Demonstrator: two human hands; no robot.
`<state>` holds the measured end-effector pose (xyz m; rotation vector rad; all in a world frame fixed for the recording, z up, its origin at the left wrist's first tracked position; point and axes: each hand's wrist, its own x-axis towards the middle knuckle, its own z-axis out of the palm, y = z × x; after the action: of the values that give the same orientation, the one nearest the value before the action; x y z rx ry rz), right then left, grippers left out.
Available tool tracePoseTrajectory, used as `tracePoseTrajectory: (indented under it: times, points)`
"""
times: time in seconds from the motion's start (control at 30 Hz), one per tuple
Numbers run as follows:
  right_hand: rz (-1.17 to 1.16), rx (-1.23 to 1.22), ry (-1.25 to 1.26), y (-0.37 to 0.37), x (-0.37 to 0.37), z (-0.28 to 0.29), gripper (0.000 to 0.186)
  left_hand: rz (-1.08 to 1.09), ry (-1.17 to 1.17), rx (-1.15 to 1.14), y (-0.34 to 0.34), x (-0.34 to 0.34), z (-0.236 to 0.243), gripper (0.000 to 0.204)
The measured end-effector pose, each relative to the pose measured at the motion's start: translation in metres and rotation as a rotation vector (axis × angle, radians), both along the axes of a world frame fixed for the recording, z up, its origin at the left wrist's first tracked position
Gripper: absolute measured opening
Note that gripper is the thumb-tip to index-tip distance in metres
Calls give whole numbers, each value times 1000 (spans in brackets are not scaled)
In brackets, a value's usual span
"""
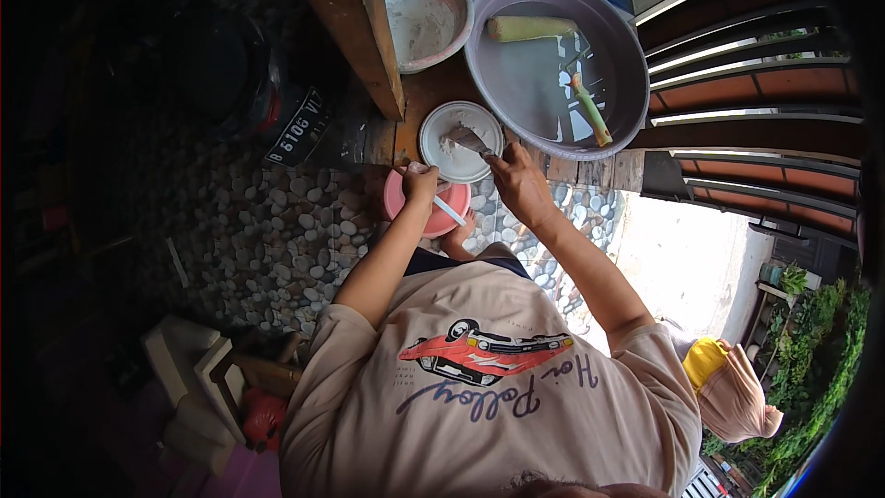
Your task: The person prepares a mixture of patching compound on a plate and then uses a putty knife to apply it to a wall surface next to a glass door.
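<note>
My right hand (524,186) is closed around the handle of a putty knife (472,140). Its blade rests in a round white tub (439,166) smeared with pale paste. To the left, my left hand (420,186) is closed on one end of a flat white strip (450,212); what the strip belongs to is hidden under the fingers. That strip crosses above a pink bucket (398,192), which stands right in front of me, against the near side of the white tub.
A big grey-purple basin (636,83) of water holds a paint roller (533,29). Beside it sits a paste-crusted bowl (424,23). A wooden post (346,18) rises left of the tub, from a wooden bench (590,171). Slatted railing (765,88) borders the right.
</note>
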<state>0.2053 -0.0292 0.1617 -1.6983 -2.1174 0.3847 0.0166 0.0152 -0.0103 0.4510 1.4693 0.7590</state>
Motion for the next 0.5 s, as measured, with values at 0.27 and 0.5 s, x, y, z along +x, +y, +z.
tracePoseTrajectory:
  times: [0.27,0.5]
  points:
    - [201,-112,-174,-1,-4,-2,34,24,-5,23,-3,-2,-1,10]
    - [198,6,-216,9,16,9,36,21,-38,20,-2,-2,1,10]
